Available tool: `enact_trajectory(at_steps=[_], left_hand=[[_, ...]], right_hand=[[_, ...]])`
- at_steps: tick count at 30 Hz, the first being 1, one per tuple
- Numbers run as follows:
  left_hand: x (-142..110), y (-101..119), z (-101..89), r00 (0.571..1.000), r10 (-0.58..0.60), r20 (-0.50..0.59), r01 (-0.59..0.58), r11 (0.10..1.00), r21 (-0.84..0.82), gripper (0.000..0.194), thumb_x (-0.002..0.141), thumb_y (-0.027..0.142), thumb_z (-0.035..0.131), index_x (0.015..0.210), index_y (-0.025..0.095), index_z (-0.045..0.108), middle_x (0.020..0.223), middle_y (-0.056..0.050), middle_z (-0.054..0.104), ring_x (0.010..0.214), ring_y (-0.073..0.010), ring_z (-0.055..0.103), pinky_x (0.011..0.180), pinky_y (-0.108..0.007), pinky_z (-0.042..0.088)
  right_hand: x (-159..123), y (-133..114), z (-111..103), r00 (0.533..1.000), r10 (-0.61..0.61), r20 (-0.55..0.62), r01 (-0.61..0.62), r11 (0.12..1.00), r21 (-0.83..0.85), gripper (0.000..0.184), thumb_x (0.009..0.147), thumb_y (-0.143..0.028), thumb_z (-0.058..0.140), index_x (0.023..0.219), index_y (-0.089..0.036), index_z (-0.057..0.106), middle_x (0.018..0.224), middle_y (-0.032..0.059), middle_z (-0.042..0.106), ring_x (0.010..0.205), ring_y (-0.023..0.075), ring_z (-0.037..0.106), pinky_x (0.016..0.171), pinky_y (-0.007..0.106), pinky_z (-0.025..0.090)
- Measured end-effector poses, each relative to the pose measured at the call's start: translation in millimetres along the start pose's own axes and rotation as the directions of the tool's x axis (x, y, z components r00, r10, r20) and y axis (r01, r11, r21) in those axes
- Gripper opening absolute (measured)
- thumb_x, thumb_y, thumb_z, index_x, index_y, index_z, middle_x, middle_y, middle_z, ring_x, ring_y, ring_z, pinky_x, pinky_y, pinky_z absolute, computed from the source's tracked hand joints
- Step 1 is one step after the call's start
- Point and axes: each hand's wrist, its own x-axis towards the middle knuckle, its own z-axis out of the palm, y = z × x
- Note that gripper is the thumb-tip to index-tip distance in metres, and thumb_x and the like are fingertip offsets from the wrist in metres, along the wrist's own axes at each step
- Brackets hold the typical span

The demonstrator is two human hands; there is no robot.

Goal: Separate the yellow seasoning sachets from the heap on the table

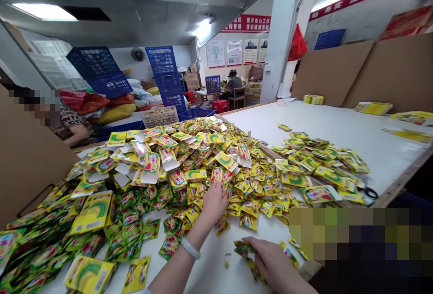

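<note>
Left hand (214,201): you touch the pile (189,149); grip, cannot tell
Right hand (274,260): at 5 o'clock, your grip pinches packets (246,250)
Worktop (208,262): white

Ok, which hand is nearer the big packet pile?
Left. The left hand reaches into the near side of the pile; the right hand is off its near edge, to the right, holding packets.
</note>
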Motion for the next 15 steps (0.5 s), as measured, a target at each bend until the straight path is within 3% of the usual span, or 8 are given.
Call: enact_trajectory(at_steps=[3, 6, 8, 10, 11, 13, 15], left_hand=[[-10, 2, -8.3, 0.995, 0.051, 0.083, -0.052, 0.999, 0.010, 0.021, 0.077, 0.024, 0.053, 0.096, 0.017, 0.059, 0.095, -0.011, 0.059, 0.088, -0.0269, 0.056, 0.079, -0.041, 0.042], [-40, 9, -34.5, 0.977, 0.116, 0.179, -0.117, 0.993, -0.006, 0.020, 0.079, 0.028, 0.053, 0.097, 0.023, 0.061, 0.093, -0.006, 0.061, 0.087, -0.0227, 0.057, 0.077, -0.033, 0.044], [-64, 11, -52.9, 0.960, 0.143, 0.242, -0.139, 0.990, -0.035, 0.019, 0.081, 0.031, 0.053, 0.097, 0.027, 0.063, 0.091, -0.004, 0.062, 0.085, -0.0206, 0.057, 0.077, -0.031, 0.044], [-86, 7, -65.4, 0.968, 0.109, 0.225, -0.077, 0.986, -0.146, 0.026, 0.081, 0.037, 0.053, 0.104, 0.029, 0.061, 0.093, -0.004, 0.063, 0.082, -0.0198, 0.058, 0.076, -0.030, 0.045], [-97, 4, -68.7, 0.984, 0.076, 0.163, -0.035, 0.970, -0.242, 0.038, 0.078, 0.043, 0.056, 0.112, 0.030, 0.056, 0.099, -0.005, 0.063, 0.086, -0.0211, 0.058, 0.079, -0.032, 0.045], [-115, -5, -69.7, 1.000, 0.002, 0.004, -0.001, 0.896, -0.444, 0.081, 0.057, 0.057, 0.069, 0.128, 0.029, 0.041, 0.115, -0.009, 0.058, 0.103, -0.0279, 0.053, 0.090, -0.037, 0.042], [-129, -8, -66.4, 0.994, -0.101, -0.038, 0.061, 0.813, -0.580, 0.116, 0.032, 0.059, 0.078, 0.133, 0.027, 0.031, 0.123, -0.011, 0.052, 0.120, -0.0345, 0.040, 0.100, -0.042, 0.033]], right_hand=[[6, 2, -9, 0.999, 0.023, -0.033, -0.011, 0.944, 0.328, 0.032, 0.078, -0.022, 0.048, 0.106, -0.022, 0.062, 0.099, 0.0067, 0.067, 0.088, 0.0231, 0.061, 0.075, 0.034, 0.047], [17, -7, -17, 0.997, 0.053, -0.050, -0.011, 0.787, 0.616, 0.033, 0.078, -0.034, 0.056, 0.106, -0.019, 0.064, 0.111, 0.0099, 0.062, 0.085, 0.0220, 0.060, 0.067, 0.032, 0.049], [24, -17, -16, 1.000, 0.019, -0.015, -0.002, 0.687, 0.726, 0.034, 0.074, -0.036, 0.063, 0.103, -0.019, 0.065, 0.104, 0.0094, 0.063, 0.078, 0.0201, 0.060, 0.061, 0.031, 0.050], [29, -28, -10, 0.999, -0.036, 0.037, -0.009, 0.591, 0.807, 0.029, 0.073, -0.037, 0.065, 0.095, -0.018, 0.067, 0.085, 0.0061, 0.067, 0.067, 0.0172, 0.059, 0.056, 0.029, 0.050], [30, -35, -5, 0.997, -0.052, 0.051, -0.016, 0.532, 0.846, 0.026, 0.074, -0.037, 0.065, 0.089, -0.017, 0.068, 0.076, 0.0040, 0.066, 0.063, 0.0158, 0.059, 0.056, 0.028, 0.049], [29, -48, 7, 0.997, -0.036, 0.063, -0.044, 0.387, 0.921, 0.022, 0.075, -0.036, 0.066, 0.084, -0.016, 0.067, 0.069, 0.0018, 0.064, 0.061, 0.0133, 0.058, 0.057, 0.026, 0.049], [24, -60, 21, 0.994, -0.006, 0.106, -0.103, 0.210, 0.972, 0.023, 0.074, -0.037, 0.067, 0.085, -0.017, 0.065, 0.070, 0.0014, 0.064, 0.060, 0.0114, 0.058, 0.056, 0.023, 0.048]])
